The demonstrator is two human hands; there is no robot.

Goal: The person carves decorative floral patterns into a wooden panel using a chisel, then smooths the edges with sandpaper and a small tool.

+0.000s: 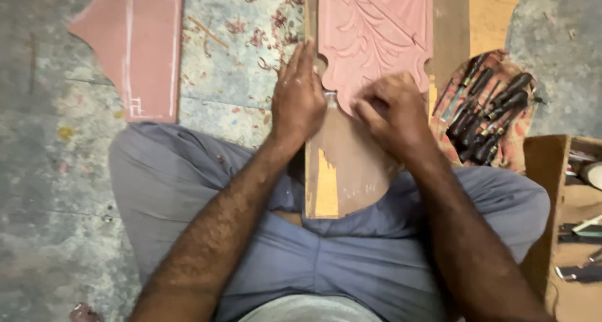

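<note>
A pinkish wooden panel (376, 27) carved with leaf patterns lies on a brown backing board (345, 165) that rests over my lap. My left hand (298, 96) lies flat on the board's left edge, its fingers stretched along the panel's side. My right hand (392, 112) is closed at the panel's lower edge; a small tool seems to be in its fingers, but the hand hides most of it.
A second pink board (141, 52) with white chalk lines lies on the floor at the left. Several dark-handled chisels (486, 118) lie on a cloth at the right. A wooden box (567, 215) with more tools stands at the far right. Wood shavings (263, 27) litter the floor.
</note>
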